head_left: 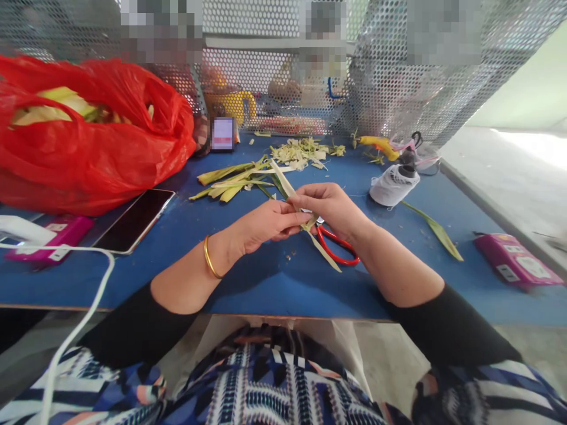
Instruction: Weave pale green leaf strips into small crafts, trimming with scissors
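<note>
Leaf strip (282, 177), pinched by left hand (264, 224) and right hand (328, 203), has its long axis slanting from far left to near right.

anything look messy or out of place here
A little: pale scraps lie scattered on the blue table beyond the held leaf strip, and one green leaf lies apart from the others, near the purple pack. Nothing looks clearly spilled.
</note>
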